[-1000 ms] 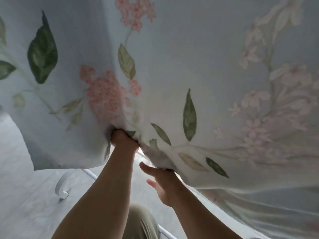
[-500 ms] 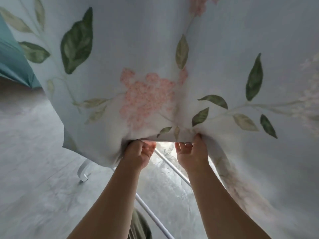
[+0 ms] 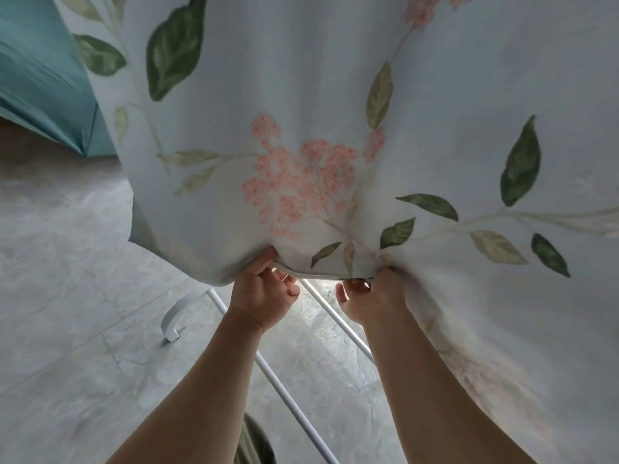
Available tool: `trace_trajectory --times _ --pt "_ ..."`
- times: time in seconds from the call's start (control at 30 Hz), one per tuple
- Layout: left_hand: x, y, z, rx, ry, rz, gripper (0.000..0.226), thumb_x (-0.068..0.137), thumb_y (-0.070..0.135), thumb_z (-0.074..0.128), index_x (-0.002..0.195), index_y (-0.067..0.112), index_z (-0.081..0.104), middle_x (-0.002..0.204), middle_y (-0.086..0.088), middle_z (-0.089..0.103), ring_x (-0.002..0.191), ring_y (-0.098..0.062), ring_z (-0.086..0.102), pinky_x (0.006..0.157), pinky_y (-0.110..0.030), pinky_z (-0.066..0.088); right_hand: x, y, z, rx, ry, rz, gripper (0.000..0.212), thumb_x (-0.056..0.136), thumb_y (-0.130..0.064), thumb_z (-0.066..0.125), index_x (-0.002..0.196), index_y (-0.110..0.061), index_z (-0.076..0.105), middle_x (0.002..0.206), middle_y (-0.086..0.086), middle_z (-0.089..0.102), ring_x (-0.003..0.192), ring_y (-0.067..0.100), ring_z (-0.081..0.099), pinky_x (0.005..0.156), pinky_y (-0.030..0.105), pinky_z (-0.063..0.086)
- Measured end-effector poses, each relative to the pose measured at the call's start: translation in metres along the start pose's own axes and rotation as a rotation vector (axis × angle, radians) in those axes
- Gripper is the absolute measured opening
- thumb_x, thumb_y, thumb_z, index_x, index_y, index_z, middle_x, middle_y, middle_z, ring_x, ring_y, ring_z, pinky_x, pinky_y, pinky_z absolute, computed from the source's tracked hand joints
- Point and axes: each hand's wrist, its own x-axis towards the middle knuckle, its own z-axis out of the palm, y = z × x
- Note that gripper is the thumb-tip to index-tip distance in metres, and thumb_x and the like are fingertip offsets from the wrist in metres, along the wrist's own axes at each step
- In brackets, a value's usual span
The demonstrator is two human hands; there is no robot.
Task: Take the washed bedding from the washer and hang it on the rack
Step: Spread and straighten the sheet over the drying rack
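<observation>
Sheet (image 3: 335,128) hung above and ahead of both hands; hem ran left-right between them; left hand (image 3: 264,293) pinched hem; right hand (image 3: 371,296) gripped bunched hem just beside it; rack bar (image 3: 284,390) lay below; likely next: spread hem sideways.
</observation>
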Motion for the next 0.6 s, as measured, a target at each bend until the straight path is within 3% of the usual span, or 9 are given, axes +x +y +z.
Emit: trace_trajectory --times 0.07,0.17,0.23,0.3,0.4,0.6 --pt "0.001 0.006 0.0 -0.077 0.057 0.051 0.004 0.077 0.023 0.057 0.076 0.023 0.06 0.089 0.001 0.064 0.095 -0.015 0.054 0.084 -0.032 0.035 0.0 0.0 0.001 -0.011 0.027 -0.003 0.026 0.101 -0.034 0.041 0.096 -0.015 0.059 0.098 0.002 0.062 0.087 0.017 0.062 0.091 0.033 0.045" --pt "-0.003 0.024 -0.002 -0.16 -0.02 0.17 0.049 0.072 0.021 0.052 0.12 0.02 0.064 0.123 -0.002 0.069 0.127 -0.021 0.053 0.108 -0.044 0.03 -0.001 -0.005 0.001 0.018 0.029 -0.014 0.026 0.101 -0.031 0.041 0.093 -0.015 0.059 0.099 0.002 0.061 0.088 0.018 0.06 0.096 0.033 0.046" --pt "-0.005 0.039 -0.003 -0.277 -0.099 0.281 0.064 0.075 0.018 0.055 0.138 0.016 0.055 0.139 -0.007 0.058 0.13 -0.031 0.053 0.111 -0.051 0.032 -0.003 -0.006 0.002 0.024 0.045 -0.015 0.026 0.1 -0.027 0.038 0.092 -0.014 0.058 0.098 0.002 0.061 0.088 0.017 0.059 0.098 0.034 0.045" --pt "-0.006 0.053 -0.003 -0.34 -0.103 0.344 0.056 0.087 0.02 0.054 0.143 0.014 0.052 0.143 -0.011 0.055 0.13 -0.035 0.053 0.111 -0.054 0.035 -0.004 -0.007 0.001 0.017 0.071 -0.008 0.025 0.1 -0.025 0.037 0.093 -0.014 0.058 0.097 0.0 0.061 0.086 0.015 0.058 0.096 0.032 0.045" --pt "-0.003 0.068 -0.001 -0.271 -0.069 0.353 0.045 0.099 0.032 0.051 0.141 0.015 0.054 0.138 -0.011 0.059 0.127 -0.035 0.056 0.11 -0.054 0.038 -0.001 -0.006 0.002 0.043 0.102 0.005 0.018 0.097 -0.02 0.041 0.094 -0.014 0.058 0.095 0.0 0.06 0.077 0.014 0.054 0.079 0.027 0.046" --pt "0.011 0.075 -0.005 -0.074 0.188 0.364 0.039 0.101 0.036 0.05 0.133 0.015 0.06 0.126 -0.008 0.068 0.119 -0.029 0.062 0.103 -0.05 0.047 -0.001 -0.003 0.001 0.076 0.128 0.025 0.017 0.094 -0.009 0.039 0.089 -0.011 0.055 0.083 0.002 0.054 0.065 0.015 0.045 0.051 0.024 0.041"
